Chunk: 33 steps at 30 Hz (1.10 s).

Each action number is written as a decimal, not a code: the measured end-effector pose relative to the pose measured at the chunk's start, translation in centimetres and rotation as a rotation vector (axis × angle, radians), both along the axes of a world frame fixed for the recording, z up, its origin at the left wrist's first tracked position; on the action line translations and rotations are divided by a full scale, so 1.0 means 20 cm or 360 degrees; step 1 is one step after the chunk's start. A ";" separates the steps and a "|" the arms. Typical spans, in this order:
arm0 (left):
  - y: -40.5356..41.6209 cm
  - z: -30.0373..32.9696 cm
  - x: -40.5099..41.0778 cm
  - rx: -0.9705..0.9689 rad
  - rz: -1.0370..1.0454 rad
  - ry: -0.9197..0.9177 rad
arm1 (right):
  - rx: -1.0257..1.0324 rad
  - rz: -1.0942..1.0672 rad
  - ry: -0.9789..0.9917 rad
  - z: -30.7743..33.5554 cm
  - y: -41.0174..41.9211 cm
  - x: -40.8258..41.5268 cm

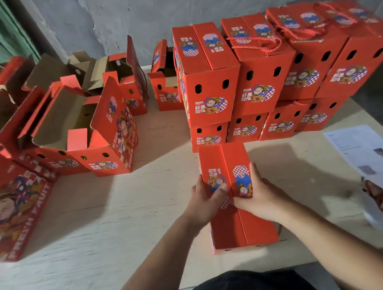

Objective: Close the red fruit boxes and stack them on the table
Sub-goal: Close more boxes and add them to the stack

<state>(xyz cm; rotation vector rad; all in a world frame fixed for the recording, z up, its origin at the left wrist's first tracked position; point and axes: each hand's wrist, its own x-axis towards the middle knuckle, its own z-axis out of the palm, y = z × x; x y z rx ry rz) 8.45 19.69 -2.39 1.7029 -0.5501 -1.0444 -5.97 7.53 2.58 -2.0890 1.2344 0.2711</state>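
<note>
Pale wood-grain counter (113,209) ran beneath both hands to a grey plastered wall (131,15). Left hand (203,203) and right hand (257,196) curled their fingers (218,192) round the closed red box (239,223), gripping its top edges from either side. Stacked closed boxes (276,71) stood just behind it; open boxes (71,130) sat left.
</note>
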 end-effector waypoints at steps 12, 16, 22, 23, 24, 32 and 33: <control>0.03 -0.07 -0.04 0.0054 0.0229 -0.0342 | -0.0206 -0.0233 -0.0214 -0.14 -0.13 -0.05; 0.01 -0.08 -0.07 0.0086 0.0171 -0.0439 | 0.0020 -0.0202 -0.0185 -0.13 -0.04 -0.08; 0.00 -0.08 -0.06 0.0155 0.0188 -0.0425 | -0.0458 0.0049 0.0038 -0.10 0.06 0.03; 0.00 -0.09 -0.06 0.0171 0.0191 -0.0424 | -0.0460 0.0058 0.0058 -0.09 0.05 0.03; 0.00 -0.09 -0.06 0.0179 0.0198 -0.0421 | -0.0469 0.0076 0.0062 -0.09 0.06 0.03; -0.01 -0.10 -0.06 0.0208 0.0228 -0.0349 | -0.0279 0.0058 -0.0214 -0.02 -0.02 -0.05; -0.01 -0.09 -0.07 0.0208 0.0222 -0.0330 | -0.0222 0.0062 -0.0256 -0.01 -0.03 -0.07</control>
